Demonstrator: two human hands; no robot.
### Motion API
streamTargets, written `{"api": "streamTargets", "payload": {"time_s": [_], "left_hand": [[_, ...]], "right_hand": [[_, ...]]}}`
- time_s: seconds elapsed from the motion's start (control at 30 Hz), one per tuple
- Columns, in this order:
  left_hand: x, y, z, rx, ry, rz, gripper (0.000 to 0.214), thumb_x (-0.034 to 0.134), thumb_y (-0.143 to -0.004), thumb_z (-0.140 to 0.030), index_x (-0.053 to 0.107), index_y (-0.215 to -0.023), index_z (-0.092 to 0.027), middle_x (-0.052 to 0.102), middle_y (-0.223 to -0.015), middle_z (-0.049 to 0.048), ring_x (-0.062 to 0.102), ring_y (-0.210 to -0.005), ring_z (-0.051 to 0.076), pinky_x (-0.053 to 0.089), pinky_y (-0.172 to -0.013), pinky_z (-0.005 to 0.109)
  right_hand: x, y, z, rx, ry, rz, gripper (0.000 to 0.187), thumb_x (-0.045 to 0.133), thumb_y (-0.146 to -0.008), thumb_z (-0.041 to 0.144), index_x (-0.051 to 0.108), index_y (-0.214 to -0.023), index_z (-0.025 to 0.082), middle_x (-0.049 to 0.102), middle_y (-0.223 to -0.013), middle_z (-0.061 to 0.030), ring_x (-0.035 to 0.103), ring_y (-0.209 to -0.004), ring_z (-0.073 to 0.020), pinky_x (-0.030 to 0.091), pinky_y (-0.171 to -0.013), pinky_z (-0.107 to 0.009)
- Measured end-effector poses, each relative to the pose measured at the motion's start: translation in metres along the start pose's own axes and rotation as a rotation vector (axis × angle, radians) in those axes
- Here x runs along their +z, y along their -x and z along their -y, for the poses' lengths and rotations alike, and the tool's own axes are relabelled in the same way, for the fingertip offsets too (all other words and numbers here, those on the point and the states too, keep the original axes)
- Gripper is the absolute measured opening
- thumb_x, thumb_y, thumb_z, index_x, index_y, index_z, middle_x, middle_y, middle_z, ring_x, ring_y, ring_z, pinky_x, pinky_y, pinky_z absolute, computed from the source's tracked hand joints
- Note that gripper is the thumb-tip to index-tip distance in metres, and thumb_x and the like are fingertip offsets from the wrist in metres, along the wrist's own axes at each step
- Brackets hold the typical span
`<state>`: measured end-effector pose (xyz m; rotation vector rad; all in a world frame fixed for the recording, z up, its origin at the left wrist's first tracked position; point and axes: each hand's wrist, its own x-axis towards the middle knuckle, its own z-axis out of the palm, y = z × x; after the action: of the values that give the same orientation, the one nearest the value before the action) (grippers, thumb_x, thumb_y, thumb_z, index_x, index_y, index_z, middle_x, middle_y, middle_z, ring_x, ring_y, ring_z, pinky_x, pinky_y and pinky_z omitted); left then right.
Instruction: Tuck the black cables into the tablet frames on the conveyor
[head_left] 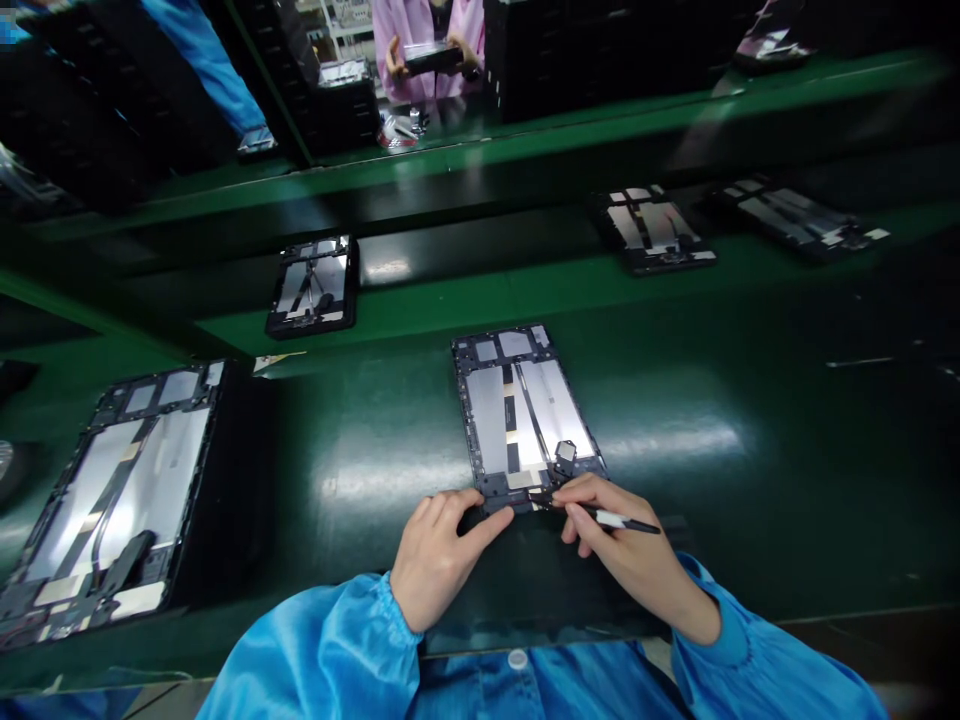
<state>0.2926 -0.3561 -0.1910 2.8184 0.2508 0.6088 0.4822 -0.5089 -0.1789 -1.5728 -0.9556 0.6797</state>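
Observation:
An opened tablet lies on the green bench in front of me, with silvery inner plates, dark ribbon cables and a black frame. My left hand holds its lower left corner, thumb and fingers on the near edge. Between the fingers of my right hand is a slim black tool with a white band, pen-like in shape. The tool's front end reaches the tablet's near edge; its exact tip is too small to make out. Just above my right fingers, a small dark part with a pale square rests on the tablet.
A stack of opened tablets stands at the left. Further tablets lie on the back ledge: one stack left of centre, another and a third at right. Across the bench, a person in pink holds a dark flat device.

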Motion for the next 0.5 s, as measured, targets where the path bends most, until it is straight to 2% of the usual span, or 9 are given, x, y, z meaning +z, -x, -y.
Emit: {"api": "streamTargets", "payload": {"time_s": [0.13,0.23,0.33,0.5], "left_hand": [[-0.004,0.004,0.006,0.067,-0.035,0.019,0.036,0.044,-0.100,-0.012,0.060,-0.129,-0.026,0.058,-0.114,0.0086,0.053,-0.096,0.021,0.044,-0.078,0.033],[-0.006,0.006,0.009,0.107,-0.043,0.005,0.034,0.043,-0.100,-0.012,0.061,-0.127,-0.022,0.059,-0.118,0.0091,0.054,-0.099,0.021,0.044,-0.078,0.032],[-0.008,0.006,0.009,0.104,-0.034,-0.014,0.030,0.044,-0.101,-0.014,0.063,-0.123,-0.021,0.060,-0.117,0.0085,0.055,-0.099,0.019,0.044,-0.078,0.031],[-0.007,0.002,0.009,0.083,-0.016,-0.020,0.029,0.044,-0.101,-0.016,0.064,-0.121,-0.023,0.062,-0.113,0.0075,0.057,-0.098,0.018,0.046,-0.078,0.030]], "right_hand": [[0.001,0.003,-0.002,0.003,-0.014,0.019,0.013,0.057,-0.098,0.025,0.070,-0.100,0.022,0.069,-0.070,-0.0004,0.063,-0.051,-0.0131,0.056,-0.047,-0.020],[0.005,0.004,-0.001,-0.031,-0.043,0.121,0.016,0.058,-0.098,0.025,0.069,-0.109,0.023,0.074,-0.091,-0.0043,0.070,-0.067,-0.0159,0.059,-0.058,-0.023],[0.008,0.001,0.005,-0.069,-0.033,0.209,0.018,0.058,-0.098,0.024,0.069,-0.112,0.024,0.072,-0.111,-0.0065,0.072,-0.082,-0.0187,0.060,-0.074,-0.028],[0.007,-0.003,0.015,-0.087,0.002,0.273,0.018,0.054,-0.100,0.025,0.069,-0.110,0.023,0.072,-0.108,-0.0068,0.071,-0.088,-0.0215,0.058,-0.084,-0.033]]}}
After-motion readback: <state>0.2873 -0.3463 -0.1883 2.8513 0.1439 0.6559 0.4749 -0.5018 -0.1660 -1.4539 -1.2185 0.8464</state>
